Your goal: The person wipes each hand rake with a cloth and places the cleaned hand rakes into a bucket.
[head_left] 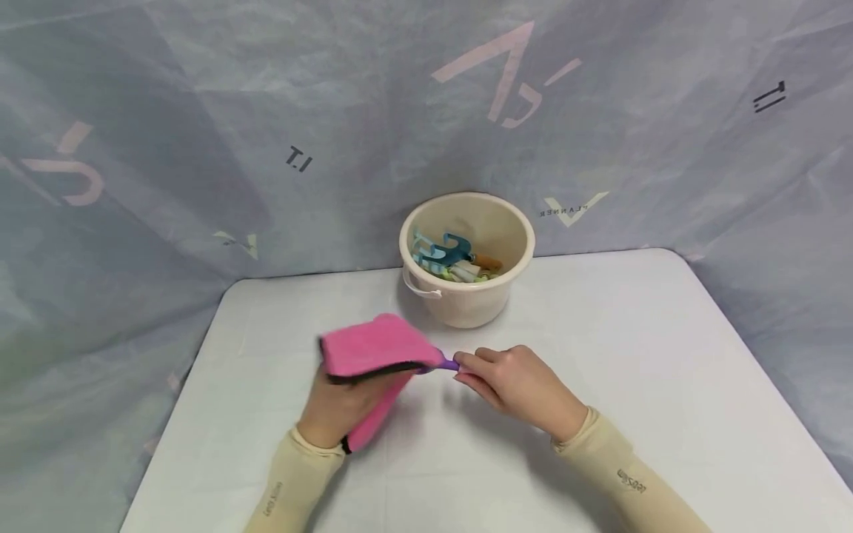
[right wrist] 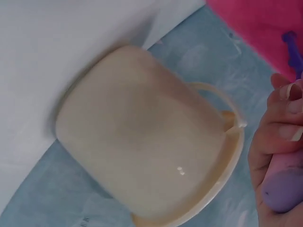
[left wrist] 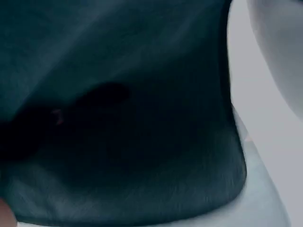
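A pink cloth (head_left: 380, 344) with black edging drapes over my left hand (head_left: 341, 407), which grips it from beneath; the fingers are hidden in its folds. My right hand (head_left: 523, 386) holds a small tool (head_left: 449, 365) by its handle, and the cloth covers much of the tool's far end. In the right wrist view the handle (right wrist: 282, 189) is pink with a rounded purple end, and a slim purple part (right wrist: 294, 59) shows against the cloth. Dark fabric (left wrist: 142, 156) fills most of the left wrist view.
Behind the hands stands a cream bucket (head_left: 466, 300) near the table's back edge, its handle hanging in front. Inside lie several tools, among them a blue one (head_left: 453, 252) and an orange-brown piece (head_left: 488, 262). White covering lies over the table (head_left: 633, 355); a grey printed sheet (head_left: 373, 96) hangs behind.
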Demonstrator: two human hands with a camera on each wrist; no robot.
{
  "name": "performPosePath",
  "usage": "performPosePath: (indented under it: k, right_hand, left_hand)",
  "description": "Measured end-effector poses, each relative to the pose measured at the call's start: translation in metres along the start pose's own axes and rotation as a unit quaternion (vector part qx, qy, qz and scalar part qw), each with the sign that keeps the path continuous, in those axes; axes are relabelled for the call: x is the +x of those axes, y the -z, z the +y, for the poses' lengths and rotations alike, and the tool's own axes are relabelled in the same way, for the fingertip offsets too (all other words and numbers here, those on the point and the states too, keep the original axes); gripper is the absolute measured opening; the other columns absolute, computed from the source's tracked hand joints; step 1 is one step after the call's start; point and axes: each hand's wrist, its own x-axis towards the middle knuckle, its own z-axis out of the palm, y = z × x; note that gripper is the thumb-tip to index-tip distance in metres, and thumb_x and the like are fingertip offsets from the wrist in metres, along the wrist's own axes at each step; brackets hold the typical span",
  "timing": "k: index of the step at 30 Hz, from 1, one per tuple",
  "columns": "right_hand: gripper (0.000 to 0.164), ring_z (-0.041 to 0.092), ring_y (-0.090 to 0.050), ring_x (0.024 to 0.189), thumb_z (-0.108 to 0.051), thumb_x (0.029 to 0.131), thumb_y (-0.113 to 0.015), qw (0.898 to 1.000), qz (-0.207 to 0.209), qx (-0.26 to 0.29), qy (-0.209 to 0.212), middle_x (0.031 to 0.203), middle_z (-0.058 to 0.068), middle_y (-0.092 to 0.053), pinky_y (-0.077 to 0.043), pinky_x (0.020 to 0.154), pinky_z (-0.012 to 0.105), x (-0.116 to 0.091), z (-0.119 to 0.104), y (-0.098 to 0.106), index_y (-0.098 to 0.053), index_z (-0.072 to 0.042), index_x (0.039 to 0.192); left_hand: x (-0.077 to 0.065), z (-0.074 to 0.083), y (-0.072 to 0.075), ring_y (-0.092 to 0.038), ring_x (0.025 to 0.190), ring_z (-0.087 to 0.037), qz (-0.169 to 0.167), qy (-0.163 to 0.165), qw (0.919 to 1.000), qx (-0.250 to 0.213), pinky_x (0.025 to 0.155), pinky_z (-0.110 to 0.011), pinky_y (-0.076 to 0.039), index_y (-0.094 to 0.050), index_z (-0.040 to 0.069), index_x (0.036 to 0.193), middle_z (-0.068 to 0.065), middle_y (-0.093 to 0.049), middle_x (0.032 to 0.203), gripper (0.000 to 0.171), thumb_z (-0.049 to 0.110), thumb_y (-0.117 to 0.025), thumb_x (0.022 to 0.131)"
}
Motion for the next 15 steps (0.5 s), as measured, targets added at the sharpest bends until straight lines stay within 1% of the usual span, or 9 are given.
performPosePath:
  k: [1,2,3,4,5,8,12,14,15]
  right_hand:
    - [0.018,0.004,-0.042,0.044,-0.028,0.089,-0.071,1.000,-0.002,-0.018,0.008,0.064,-0.008,-0.057,-0.046,0.043,0.023,0.000,-0.001,0.000,-0.067,-0.015,0.102]
    - [0.018,0.005,-0.042,0.043,-0.028,0.088,-0.071,0.999,-0.004,-0.033,0.015,0.062,-0.007,-0.055,-0.045,0.041,0.024,-0.001,-0.003,0.000,-0.066,-0.015,0.100]
    - [0.019,0.006,-0.041,0.042,-0.029,0.088,-0.072,0.999,-0.007,-0.046,0.021,0.061,-0.007,-0.054,-0.044,0.041,0.024,-0.001,-0.004,0.000,-0.065,-0.015,0.099]
    - [0.018,0.007,-0.041,0.041,-0.029,0.089,-0.071,0.998,-0.011,-0.055,0.024,0.061,-0.007,-0.053,-0.043,0.040,0.025,-0.001,-0.004,0.000,-0.065,-0.015,0.099]
    - [0.019,0.007,-0.042,0.042,-0.030,0.089,-0.071,0.998,-0.015,-0.060,0.027,0.061,-0.007,-0.054,-0.044,0.040,0.025,0.000,-0.005,0.001,-0.065,-0.015,0.098]
    - [0.019,0.005,-0.044,0.043,-0.031,0.089,-0.071,0.999,-0.024,-0.043,0.021,0.063,-0.008,-0.056,-0.044,0.041,0.023,0.000,-0.004,0.003,-0.066,-0.017,0.100]
    - [0.017,0.001,-0.040,0.044,-0.031,0.089,-0.071,1.000,-0.027,0.000,0.006,0.063,-0.011,-0.056,-0.043,0.042,0.020,0.001,-0.002,0.009,-0.068,-0.019,0.101]
    - [0.017,-0.001,-0.039,0.046,-0.031,0.090,-0.070,0.999,-0.028,0.023,0.002,0.064,-0.012,-0.056,-0.043,0.044,0.018,0.001,-0.001,0.010,-0.069,-0.019,0.102]
    - [0.017,-0.002,-0.039,0.046,-0.031,0.091,-0.070,0.999,-0.030,0.032,0.001,0.065,-0.013,-0.057,-0.043,0.044,0.017,0.001,-0.001,0.011,-0.069,-0.019,0.102]
  left_hand:
    - [0.000,0.003,-0.002,-0.065,0.075,-0.021,-0.053,-0.001,0.9985,0.014,0.068,-0.033,-0.055,-0.075,0.006,0.088,-0.010,-0.073,0.080,0.012,0.016,-0.069,0.090]
    - [0.000,0.005,-0.004,-0.066,0.080,-0.019,-0.101,-0.015,0.9934,0.052,0.072,-0.033,-0.056,-0.076,0.009,0.096,-0.008,-0.075,0.086,0.012,0.016,-0.067,0.091]
    - [0.000,0.005,-0.005,-0.066,0.082,-0.018,-0.126,-0.054,0.9842,0.113,0.072,-0.035,-0.056,-0.076,0.013,0.102,-0.004,-0.076,0.091,0.016,0.016,-0.062,0.094]
    - [-0.002,0.004,-0.004,-0.066,0.081,-0.017,-0.121,-0.098,0.9718,0.177,0.068,-0.035,-0.056,-0.076,0.016,0.103,-0.002,-0.076,0.090,0.020,0.021,-0.057,0.098]
    - [-0.002,0.003,-0.003,-0.066,0.084,-0.016,-0.124,-0.114,0.9666,0.193,0.068,-0.035,-0.056,-0.075,0.015,0.109,-0.001,-0.076,0.094,0.023,0.020,-0.053,0.100]
    - [-0.001,-0.003,0.000,-0.068,0.095,-0.015,-0.094,-0.150,0.9624,0.206,0.070,-0.033,-0.057,-0.069,0.013,0.124,-0.002,-0.076,0.106,0.029,0.017,-0.049,0.103]
    - [0.002,-0.007,0.002,-0.069,0.095,-0.016,-0.033,-0.200,0.9534,0.224,0.065,-0.031,-0.056,-0.071,0.011,0.119,-0.003,-0.077,0.106,0.026,0.011,-0.054,0.100]
    - [0.004,-0.007,0.001,-0.070,0.093,-0.017,-0.008,-0.211,0.9515,0.224,0.063,-0.031,-0.056,-0.073,0.010,0.115,-0.004,-0.077,0.105,0.023,0.010,-0.057,0.098]
    - [0.005,-0.006,0.001,-0.070,0.091,-0.018,0.004,-0.212,0.9521,0.221,0.062,-0.031,-0.055,-0.074,0.009,0.113,-0.005,-0.077,0.103,0.022,0.009,-0.057,0.097]
